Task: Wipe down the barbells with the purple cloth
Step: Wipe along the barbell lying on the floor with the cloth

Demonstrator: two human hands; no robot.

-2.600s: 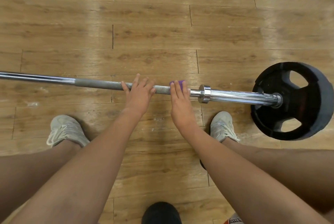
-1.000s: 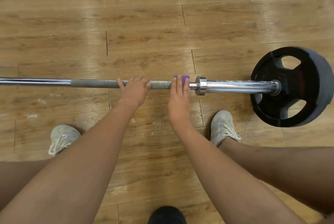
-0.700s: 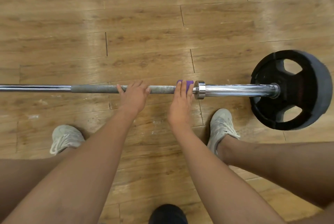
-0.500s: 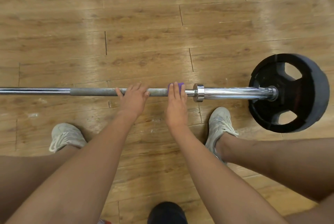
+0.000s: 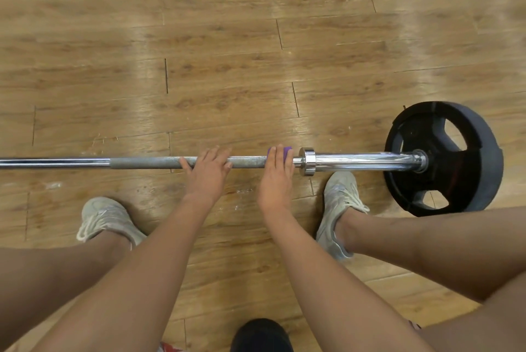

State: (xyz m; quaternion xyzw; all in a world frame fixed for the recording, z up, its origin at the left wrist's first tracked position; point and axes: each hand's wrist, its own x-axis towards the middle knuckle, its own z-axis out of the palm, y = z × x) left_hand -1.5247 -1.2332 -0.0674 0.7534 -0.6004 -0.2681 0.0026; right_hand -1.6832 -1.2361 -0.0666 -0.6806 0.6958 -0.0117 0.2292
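From my station I see the barbell [image 5: 148, 162] lying straight across the view from left to right. Its shaft is dull grey and rough-looking in the middle stretch and bright chrome towards the left edge. On the right a shiny collar [image 5: 308, 161] leads into a polished sleeve [image 5: 361, 159], which runs into a black weight plate [image 5: 444, 158] with cut-out grips, standing on its rim. The purple cloth [image 5: 286, 149] sits on the shaft just left of the collar, and only a small patch of it shows past the fingers. Everything rests on a wooden plank floor [image 5: 227, 67], worn, with pale glare and a few white scuffs near the bar. Two pale grey shoes, the left shoe [image 5: 105, 218] and the right shoe [image 5: 338, 203], are planted on the near side of the bar, bare legs bent above them. The left hand [image 5: 207, 175] grips the rough part of the shaft, fingers hooked over the top and thumb along the near side. The right hand [image 5: 277, 178] holds the cloth against the shaft, fingers together and folded over it; I cannot see how far they wrap underneath. Both forearms reach straight down from me.
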